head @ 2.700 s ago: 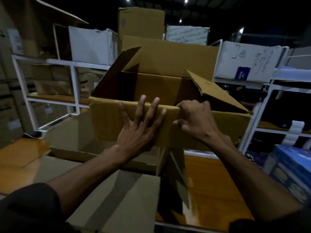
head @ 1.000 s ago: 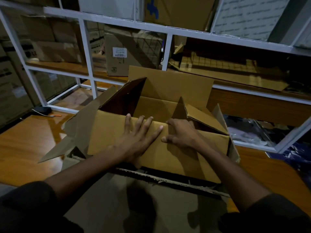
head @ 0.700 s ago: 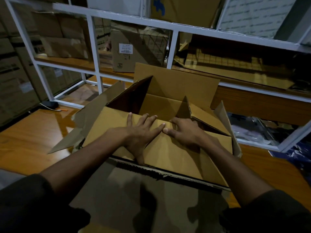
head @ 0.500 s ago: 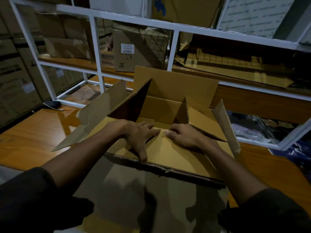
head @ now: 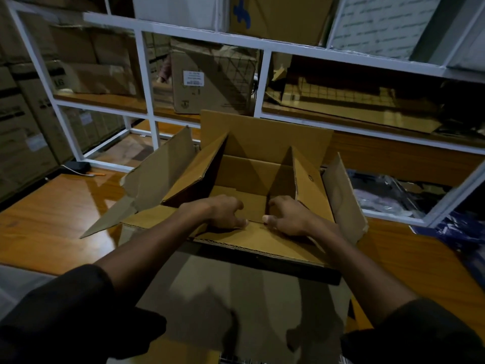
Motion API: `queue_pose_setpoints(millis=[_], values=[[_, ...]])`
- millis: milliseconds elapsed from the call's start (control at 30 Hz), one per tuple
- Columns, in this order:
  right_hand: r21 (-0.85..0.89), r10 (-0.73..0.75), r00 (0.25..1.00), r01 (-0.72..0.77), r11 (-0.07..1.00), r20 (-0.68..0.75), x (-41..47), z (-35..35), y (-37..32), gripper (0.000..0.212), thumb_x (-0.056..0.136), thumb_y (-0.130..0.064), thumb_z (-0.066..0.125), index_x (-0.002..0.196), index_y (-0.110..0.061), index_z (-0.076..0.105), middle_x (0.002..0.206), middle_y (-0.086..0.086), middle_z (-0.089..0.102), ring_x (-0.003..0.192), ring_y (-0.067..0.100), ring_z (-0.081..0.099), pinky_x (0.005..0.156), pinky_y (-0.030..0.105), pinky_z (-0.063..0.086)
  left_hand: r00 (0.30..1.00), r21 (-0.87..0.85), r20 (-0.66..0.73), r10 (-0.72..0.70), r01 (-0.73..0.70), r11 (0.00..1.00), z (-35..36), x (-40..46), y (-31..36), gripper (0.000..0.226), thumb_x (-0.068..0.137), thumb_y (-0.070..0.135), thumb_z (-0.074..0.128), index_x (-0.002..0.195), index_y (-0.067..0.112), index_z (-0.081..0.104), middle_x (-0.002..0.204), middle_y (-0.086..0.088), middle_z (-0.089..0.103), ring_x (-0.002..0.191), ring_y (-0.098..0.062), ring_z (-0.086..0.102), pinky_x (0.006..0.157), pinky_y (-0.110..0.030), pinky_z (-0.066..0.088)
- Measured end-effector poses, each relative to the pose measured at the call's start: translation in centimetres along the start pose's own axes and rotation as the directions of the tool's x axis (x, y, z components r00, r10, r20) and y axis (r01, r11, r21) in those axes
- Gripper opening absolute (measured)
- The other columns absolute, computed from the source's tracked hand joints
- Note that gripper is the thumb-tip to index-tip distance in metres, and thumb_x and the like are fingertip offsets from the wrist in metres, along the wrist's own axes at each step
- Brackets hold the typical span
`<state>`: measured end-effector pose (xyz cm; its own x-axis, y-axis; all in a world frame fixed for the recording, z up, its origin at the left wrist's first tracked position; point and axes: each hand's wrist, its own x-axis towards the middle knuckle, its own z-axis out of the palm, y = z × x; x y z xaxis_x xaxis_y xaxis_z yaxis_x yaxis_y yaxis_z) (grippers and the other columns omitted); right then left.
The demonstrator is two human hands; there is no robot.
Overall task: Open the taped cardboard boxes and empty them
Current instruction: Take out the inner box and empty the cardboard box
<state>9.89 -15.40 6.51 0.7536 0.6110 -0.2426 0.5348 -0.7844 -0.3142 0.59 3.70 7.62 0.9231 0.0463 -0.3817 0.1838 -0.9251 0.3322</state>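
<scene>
Head view: open brown corrugated cardboard box (head: 262, 166) sat on glossy orange-brown wooden tabletop (head: 52, 219), flaps up, near flap folded down toward the person. Inside looked empty as far as visible. Left hand (head: 223, 211) & right hand (head: 286, 216) were both over the near rim, each grip curled on that edge w/ thumbs pressing the near flap. Risks, as a guess: box is light, so pushing down on one wall could tip or crush it; torn left flap (head: 147, 185) could rip further; it could slide on the slick top toward white metal shelving (head: 147, 101).
</scene>
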Motion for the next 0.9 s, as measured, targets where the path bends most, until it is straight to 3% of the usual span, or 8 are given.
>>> queue_pose_setpoints(millis=[167, 300, 433, 600, 767, 900], values=[[0.033, 0.125, 0.983, -0.122, 0.992, -0.136, -0.6, -0.9, 1.1, 0.074, 0.095, -0.045, 0.061, 0.156, -0.021, 0.026, 0.168, 0.007, 0.005, 0.153, 0.032, 0.011, 0.120, 0.056, 0.024, 0.999, -0.010, 0.020, 0.031, -0.031, 0.999, -0.3, 0.9, 2.0, 0.062, 0.101, 0.043, 0.054, 0.155, 0.019, 0.033, 0.156, -0.008, 0.041, 0.140, -0.029, 0.042, 0.112, -0.045, 0.041], [-0.011, 0.170, 0.955, -0.178, 0.984, -0.242, -0.7, -2.1, 2.9, 0.072, 0.095, -0.047, 0.060, 0.154, -0.021, 0.028, 0.167, 0.009, 0.007, 0.153, 0.035, 0.001, 0.120, 0.059, 0.011, 0.998, -0.003, 0.046, 0.038, -0.038, 0.999, -0.3, 1.8, 3.5, 0.060, 0.102, 0.040, 0.053, 0.155, 0.020, 0.033, 0.157, -0.008, 0.039, 0.139, -0.029, 0.042, 0.111, -0.043, 0.042], [-0.066, 0.215, 0.934, -0.243, 0.968, -0.285, -0.4, -3.4, 6.1, 0.064, 0.094, -0.052, 0.057, 0.146, -0.019, 0.038, 0.160, 0.013, 0.027, 0.149, 0.039, 0.015, 0.121, 0.058, 0.013, 0.997, 0.023, 0.067, 0.034, -0.035, 0.999, -0.6, 2.8, 4.4, 0.059, 0.104, 0.037, 0.050, 0.156, 0.018, 0.031, 0.158, -0.008, 0.037, 0.142, -0.029, 0.039, 0.114, -0.045, 0.038], [-0.150, 0.259, 0.928, -0.306, 0.940, -0.266, 0.5, -4.3, 8.9, 0.049, 0.095, -0.052, 0.055, 0.129, -0.017, 0.049, 0.141, 0.014, 0.049, 0.134, 0.035, 0.041, 0.111, 0.050, 0.031, 0.998, 0.081, 0.069, -0.012, 0.006, 0.997, -0.7, 4.4, 4.8, 0.061, 0.104, 0.040, 0.050, 0.156, 0.017, 0.030, 0.160, -0.009, 0.034, 0.144, -0.030, 0.036, 0.116, -0.047, 0.035], [-0.175, 0.254, 0.953, -0.282, 0.943, -0.167, 3.3, -4.6, 9.2, 0.041, 0.095, -0.052, 0.053, 0.120, -0.019, 0.055, 0.131, 0.013, 0.056, 0.126, 0.036, 0.047, 0.105, 0.049, 0.034, 0.996, 0.127, 0.026, -0.087, 0.083, 0.988, -0.5, 6.4, 5.1, 0.060, 0.104, 0.039, 0.051, 0.155, 0.016, 0.032, 0.159, -0.010, 0.035, 0.143, -0.031, 0.038, 0.115, -0.045, 0.037], [-0.184, 0.243, 0.962, -0.263, 0.947, -0.124, 5.5, -4.2, 9.0, 0.029, 0.097, -0.046, 0.054, 0.111, -0.021, 0.053, 0.126, 0.010, 0.056, 0.122, 0.033, 0.049, 0.107, 0.049, 0.034, 0.988, 0.101, -0.002, -0.157, 0.157, 0.982, -0.2, 8.2, 4.3, 0.055, 0.103, 0.038, 0.053, 0.150, 0.016, 0.038, 0.145, -0.010, 0.050, 0.127, -0.028, 0.053, 0.105, -0.043, 0.047]])
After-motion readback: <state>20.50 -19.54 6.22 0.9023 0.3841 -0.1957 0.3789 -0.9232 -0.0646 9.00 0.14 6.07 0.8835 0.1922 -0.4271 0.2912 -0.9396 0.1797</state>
